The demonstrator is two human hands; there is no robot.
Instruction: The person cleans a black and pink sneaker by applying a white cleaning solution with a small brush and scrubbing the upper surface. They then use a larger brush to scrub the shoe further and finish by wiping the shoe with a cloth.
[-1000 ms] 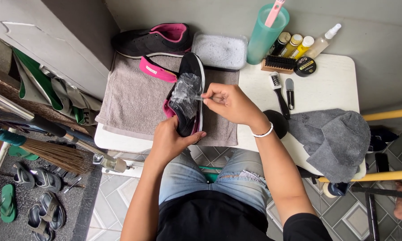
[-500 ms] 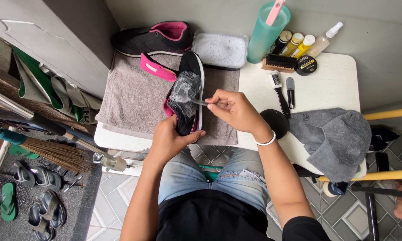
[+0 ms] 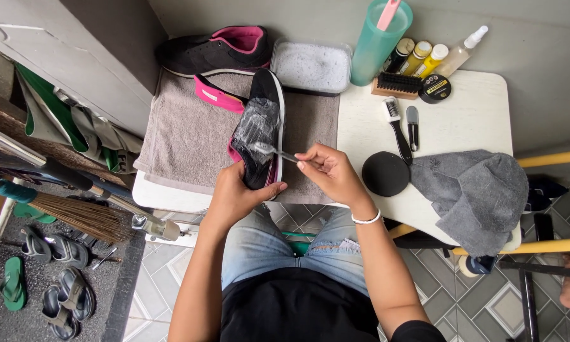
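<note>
My left hand [image 3: 237, 193] grips the heel end of a black sneaker with pink lining [image 3: 259, 126], which lies on a grey towel [image 3: 183, 133] with foam on its side. My right hand [image 3: 329, 171] pinches a small thin brush [image 3: 269, 151] whose foamy head rests against the sneaker. The matching sneaker [image 3: 218, 49] lies at the back of the towel, and a pink insole [image 3: 216, 95] lies beside the held shoe.
On the white table [image 3: 468, 107] stand a clear tub of soapy water [image 3: 312, 65], a tall green cup [image 3: 376, 44], several small bottles [image 3: 424, 57], brushes [image 3: 395, 85], a black round pad [image 3: 386, 174] and a grey cloth [image 3: 478, 190]. A broom [image 3: 69, 212] and sandals [image 3: 50, 278] are at left.
My right hand has slid the small brush down the sneaker's side toward me, from the foamy middle to near the heel. My left hand keeps its hold.
</note>
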